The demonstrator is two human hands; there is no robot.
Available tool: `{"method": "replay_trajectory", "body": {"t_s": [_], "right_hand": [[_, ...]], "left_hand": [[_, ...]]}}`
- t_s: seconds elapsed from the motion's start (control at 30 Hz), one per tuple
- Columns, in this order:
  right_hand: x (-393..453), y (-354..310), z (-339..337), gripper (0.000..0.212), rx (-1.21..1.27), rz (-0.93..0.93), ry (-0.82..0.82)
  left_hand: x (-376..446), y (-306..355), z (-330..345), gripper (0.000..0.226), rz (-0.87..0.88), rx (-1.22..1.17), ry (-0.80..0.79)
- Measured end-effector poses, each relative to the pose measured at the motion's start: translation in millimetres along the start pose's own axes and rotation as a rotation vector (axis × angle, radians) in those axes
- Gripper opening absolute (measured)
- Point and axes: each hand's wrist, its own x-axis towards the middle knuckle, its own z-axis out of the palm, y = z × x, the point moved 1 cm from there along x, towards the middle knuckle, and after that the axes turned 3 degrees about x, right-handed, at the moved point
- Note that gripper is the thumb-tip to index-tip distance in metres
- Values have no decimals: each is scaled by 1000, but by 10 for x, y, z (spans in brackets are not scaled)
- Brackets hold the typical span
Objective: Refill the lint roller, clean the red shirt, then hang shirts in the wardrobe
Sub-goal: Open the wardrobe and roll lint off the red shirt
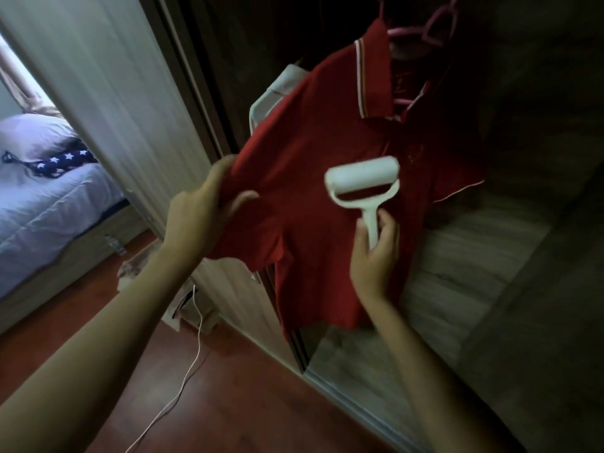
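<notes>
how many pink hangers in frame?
2. One pink hanger is inside the red shirt, showing at the collar. The other hangs bare above it, top right. The dark wardrobe may hide more.

Red shirt with striped collar hangs on a pink hanger inside the wardrobe; white lint roller lies against its chest.

Dim room, wood floor, bed
</notes>
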Motion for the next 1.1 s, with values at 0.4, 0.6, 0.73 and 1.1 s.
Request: {"method": "replay_trajectory", "body": {"t_s": [0.4, 0.6, 0.73, 1.1], "right_hand": [[-274, 802, -201, 30, -132, 220, -258], [620, 91, -166, 21, 80, 156, -40], [547, 326, -5, 24, 101, 243, -66], [926, 424, -2, 30, 73, 221, -14]], "left_hand": [[37, 21, 180, 90, 14, 167, -157], [199, 32, 259, 99, 392, 498, -49], [264, -62, 290, 71, 515, 556, 12], [354, -175, 379, 64, 457, 638, -81]]}}
